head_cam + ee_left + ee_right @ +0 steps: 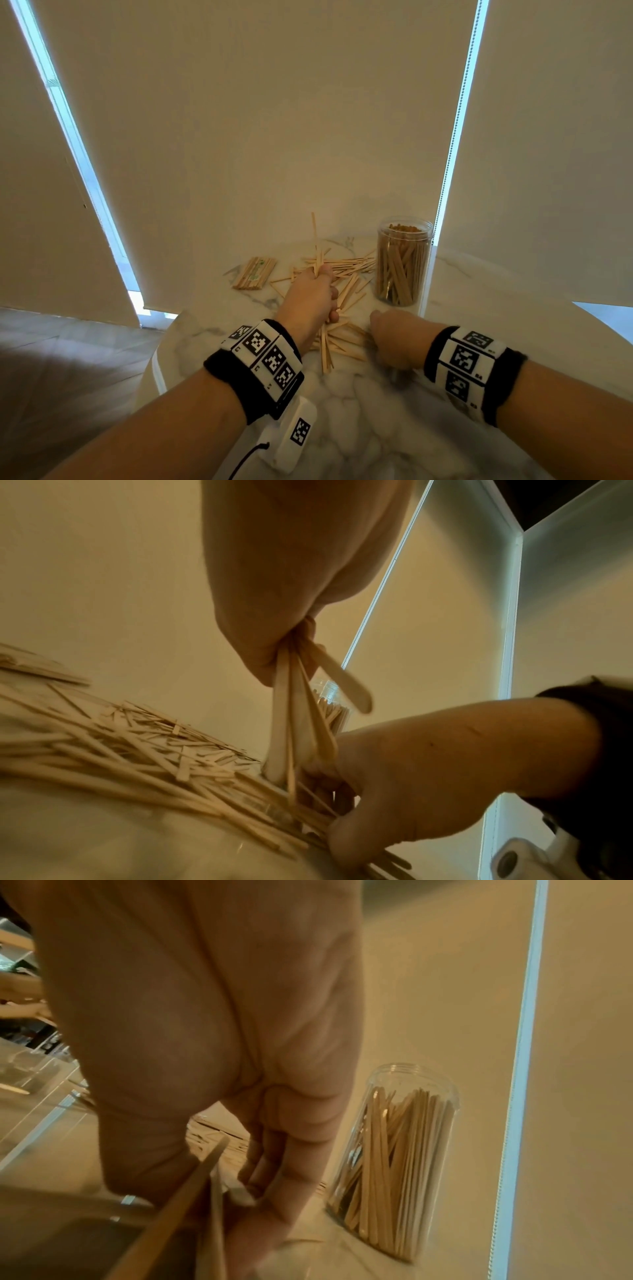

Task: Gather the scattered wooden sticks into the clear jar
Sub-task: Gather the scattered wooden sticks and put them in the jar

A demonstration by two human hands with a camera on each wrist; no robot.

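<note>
Head view: left hand (313, 298) fists a stick bundle (317, 246); right hand (394, 337) fingers curl onto table sticks (346, 337).

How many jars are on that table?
1. The clear jar stands upright on the marble table, far right of the scattered sticks, already holding many sticks. Others may sit outside the views.

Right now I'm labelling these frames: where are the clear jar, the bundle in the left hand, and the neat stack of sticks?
clear jar (403, 263): head view, middle of its wall.
bundle of sticks (317, 253): head view, shafts just above the left hand (310, 296).
neat stack of sticks (255, 273): head view, centre of its top.
</note>
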